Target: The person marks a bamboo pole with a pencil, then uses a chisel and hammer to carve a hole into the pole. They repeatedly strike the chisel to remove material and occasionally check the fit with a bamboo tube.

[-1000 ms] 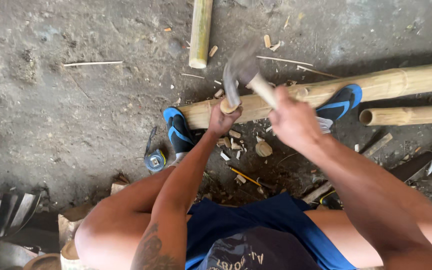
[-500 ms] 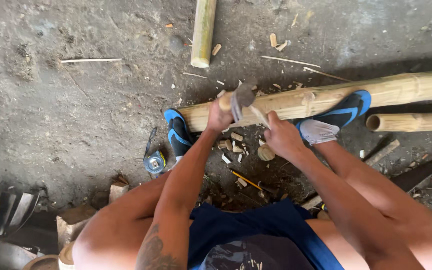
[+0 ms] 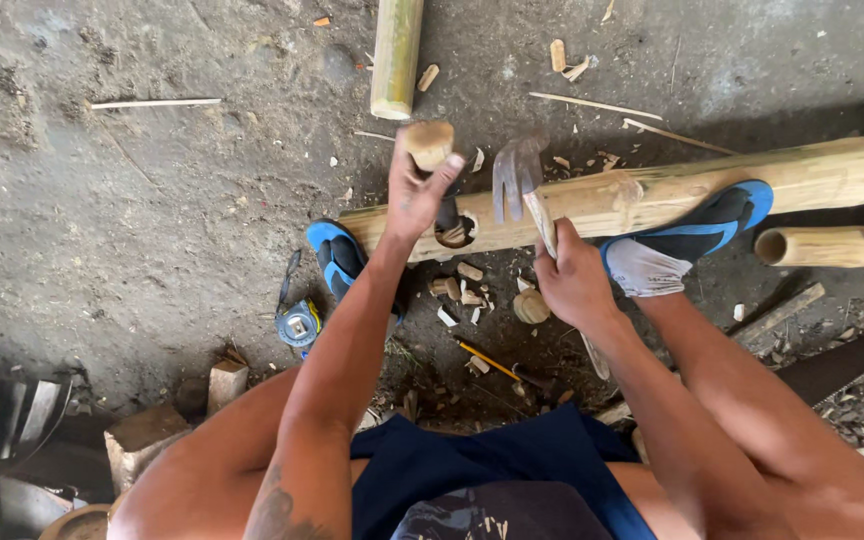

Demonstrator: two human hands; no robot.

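A long bamboo pole (image 3: 752,185) lies across the dirt floor, pinned under my two feet in blue sandals (image 3: 697,228). My left hand (image 3: 414,192) grips a wooden-handled chisel (image 3: 430,148) that stands upright in a round hole (image 3: 454,232) cut near the pole's left end. Just right of the chisel, my right hand (image 3: 574,280) holds a claw hammer (image 3: 520,180) by its wooden handle, the head blurred and level with the pole. Wood chips (image 3: 467,295) lie under the hole.
A short bamboo piece (image 3: 396,55) lies beyond the pole. A second bamboo pole (image 3: 832,245) sits at the right. A tape measure (image 3: 298,322) and a pencil (image 3: 490,362) lie on the ground near my legs. Wood blocks (image 3: 142,435) sit at lower left.
The hammer was raised, came down toward the chisel top, and now sits to the chisel's right. My left hand kept hold of the chisel throughout.
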